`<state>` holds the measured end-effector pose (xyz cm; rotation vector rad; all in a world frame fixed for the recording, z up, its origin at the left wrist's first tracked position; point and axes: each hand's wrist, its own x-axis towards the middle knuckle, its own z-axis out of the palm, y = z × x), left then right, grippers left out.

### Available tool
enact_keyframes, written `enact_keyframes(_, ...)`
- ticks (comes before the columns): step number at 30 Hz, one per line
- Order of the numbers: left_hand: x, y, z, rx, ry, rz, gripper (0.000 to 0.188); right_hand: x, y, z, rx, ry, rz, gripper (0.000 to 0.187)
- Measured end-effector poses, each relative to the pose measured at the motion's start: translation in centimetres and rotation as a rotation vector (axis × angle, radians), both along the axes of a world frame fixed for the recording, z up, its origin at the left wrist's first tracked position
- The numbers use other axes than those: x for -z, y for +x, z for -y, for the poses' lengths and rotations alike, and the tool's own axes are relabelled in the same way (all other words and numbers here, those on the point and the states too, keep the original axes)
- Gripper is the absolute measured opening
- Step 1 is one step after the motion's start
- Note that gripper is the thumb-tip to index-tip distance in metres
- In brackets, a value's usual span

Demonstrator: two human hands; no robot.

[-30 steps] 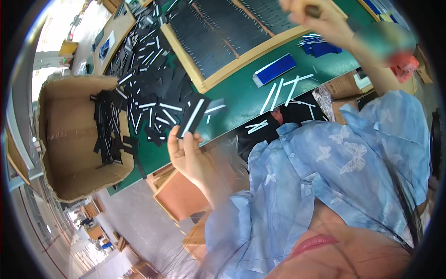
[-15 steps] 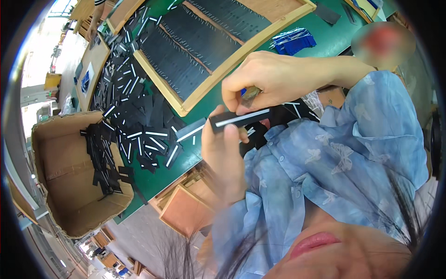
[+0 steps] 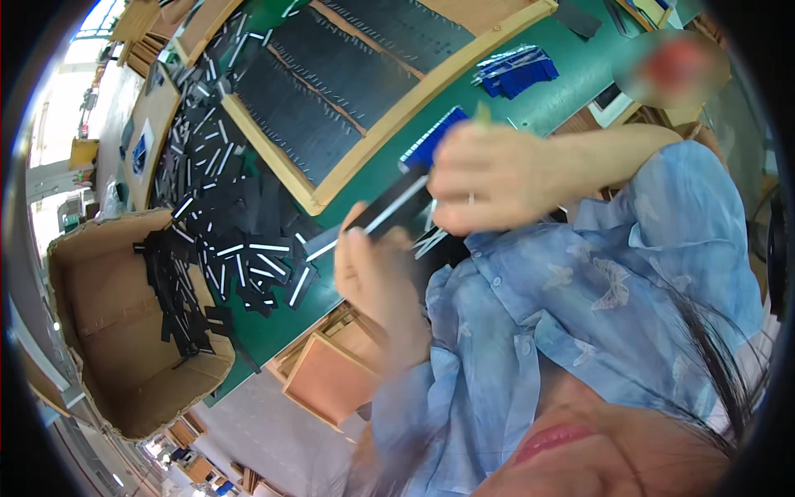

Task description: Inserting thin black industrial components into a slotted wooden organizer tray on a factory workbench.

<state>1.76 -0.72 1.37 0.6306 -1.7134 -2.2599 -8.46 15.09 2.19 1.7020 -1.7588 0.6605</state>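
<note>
My left hand (image 3: 373,277) pinches a black strip with a white stripe (image 3: 389,207) between thumb and fingers; a second striped piece juts out on its left side. At the strip's upper right end, my right hand (image 3: 493,178) is curled and smeared by motion. A small olive-green tip (image 3: 483,114) sticks out above its knuckles, but what it belongs to is hidden. Just beyond the right hand lies a blue bundle with a white-marked edge (image 3: 435,139). A wooden frame (image 3: 397,103) holding dark sheets (image 3: 331,83) with rows of small pale marks lies past both hands.
Many loose black strips with white stripes (image 3: 224,190) are heaped on the green table (image 3: 273,327). An open cardboard box (image 3: 108,331) stands at the left with more strips inside. Another blue bundle (image 3: 526,74) lies beyond the frame's edge. Wooden trays (image 3: 335,377) sit below the table edge.
My right hand has turned from a pinch over the strip to a curled pose at its far end. The strip tilts more steeply. A blue bundle now shows beside the right hand.
</note>
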Motion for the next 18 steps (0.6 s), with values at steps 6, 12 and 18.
enact_keyframes(6, 1.4, 0.5, -0.2, -0.044, -0.013, -0.068, 0.033, 1.1, -0.5, -0.8, -0.071, 0.079, 0.057, 0.019)
enact_keyframes(12, 2.1, 0.7, 2.5, -0.302, -0.081, -0.133, 0.029, 3.9, -0.1, -5.3, -0.141, 0.44, 0.478, 0.019)
enact_keyframes(18, 3.5, 1.0, 2.7, -0.255, -0.067, -0.162, 0.035, 4.4, -5.4, -5.6, 0.224, 0.245, 0.728, 0.028)
